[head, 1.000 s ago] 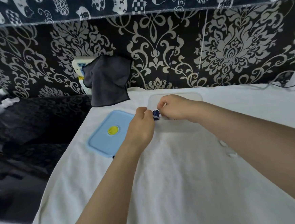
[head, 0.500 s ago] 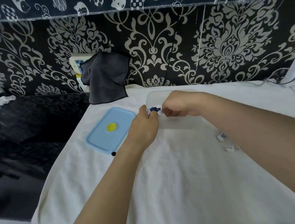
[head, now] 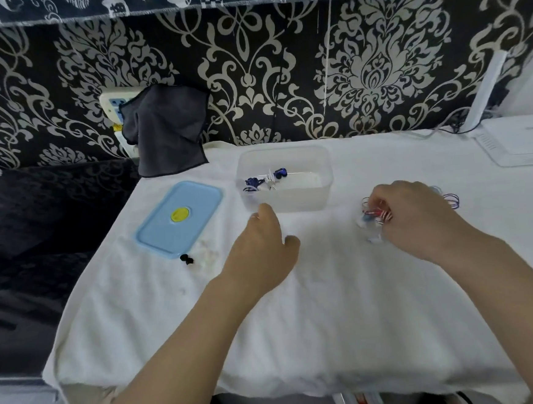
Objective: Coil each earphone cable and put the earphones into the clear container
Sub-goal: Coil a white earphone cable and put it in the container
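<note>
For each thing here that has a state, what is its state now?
clear container: open, lid off, blue earphones inside.
blue earphones: coiled, in the container.
blue lid: flat on the cloth, left of the container.
red and white earphones: on the cloth, right hand pinching them.
left hand: open, holding nothing.

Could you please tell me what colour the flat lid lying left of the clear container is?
The flat rectangular plastic lid is light blue with a round yellow spot at its centre, seen in the head view.
</note>
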